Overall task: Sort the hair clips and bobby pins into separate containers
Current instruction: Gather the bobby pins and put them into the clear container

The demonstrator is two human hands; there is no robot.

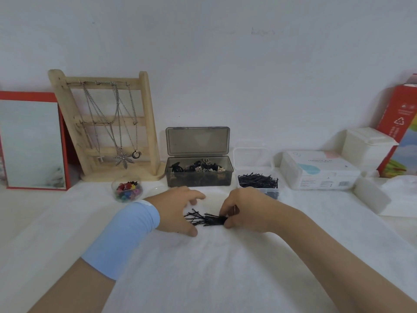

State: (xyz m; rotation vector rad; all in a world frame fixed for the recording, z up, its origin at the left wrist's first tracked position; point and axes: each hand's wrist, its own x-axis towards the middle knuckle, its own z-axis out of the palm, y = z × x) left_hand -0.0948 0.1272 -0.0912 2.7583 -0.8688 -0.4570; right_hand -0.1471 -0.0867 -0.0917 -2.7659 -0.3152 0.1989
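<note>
Right hand (246,211) — pinches bobby pins (203,219) | left hand (178,208) — rests beside

**White flat box** (320,170), far right on the counter (203,267).
- Top face: grey print reads "COSMETIC PUFF", with the second word faint. A smaller line beneath it is too small to read.
- Top face, left end: a blue drop-shaped mark (310,169).
- Front face: blocks of fine print, illegible, and a barcode (344,183) at the right end whose digits cannot be read.

**Red carton** (392,132), standing at the far right edge.
- Side face: a white recycling sign (398,121), a triangle of three arrows.
- Above the sign are small white icons, and to its left a column of white characters, none legible.
</note>
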